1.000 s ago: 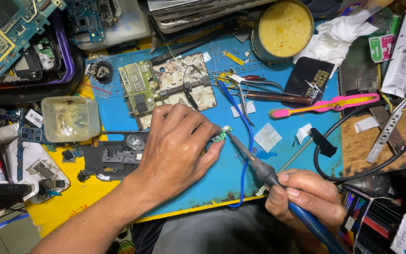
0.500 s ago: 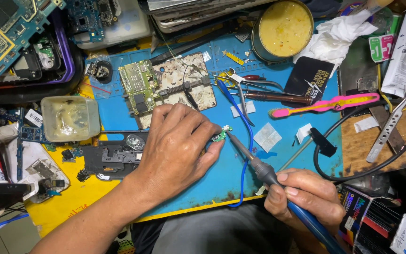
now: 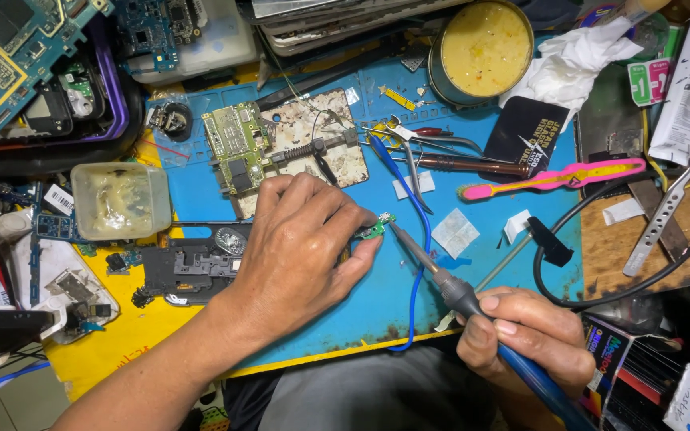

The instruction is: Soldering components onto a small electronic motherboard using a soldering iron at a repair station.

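A: Left hand (image 3: 297,255)?
B: Laid palm-down on the smooth blue silicone work mat (image 3: 201,191), fingers curled, thumb and fingertips pinching a small green circuit board fragment (image 3: 377,227) flat against the mat.

A: Right hand (image 3: 525,335)?
B: Clenched around the blue handle of a soldering iron with a grey collar and slim metal shaft (image 3: 441,279), gripped pen-style. Shaft angled up and left, pointed tip touching or just beside the fragment's right edge; cannot tell which.

A: Position of the fragment?
B: Near the mat's centre, between both hands, beside a thin blue wire (image 3: 418,239) looping down toward the mat's front edge.

A: Surroundings on the mat?
B: Above the left hand, a larger green circuit board with metal shields (image 3: 237,148) clamped on a stained, pitted rectangular holder plate (image 3: 337,152). To the right, steel tweezers (image 3: 425,140), small white paper squares (image 3: 455,233) and a pink plastic toothbrush (image 3: 561,177).

A: Beyond the mat?
B: Round metal tin of yellow, waxy paste (image 3: 485,44) at the top; translucent square plastic tub (image 3: 120,199) at the left on a yellow surface; crumpled white tissue (image 3: 573,56) at upper right.
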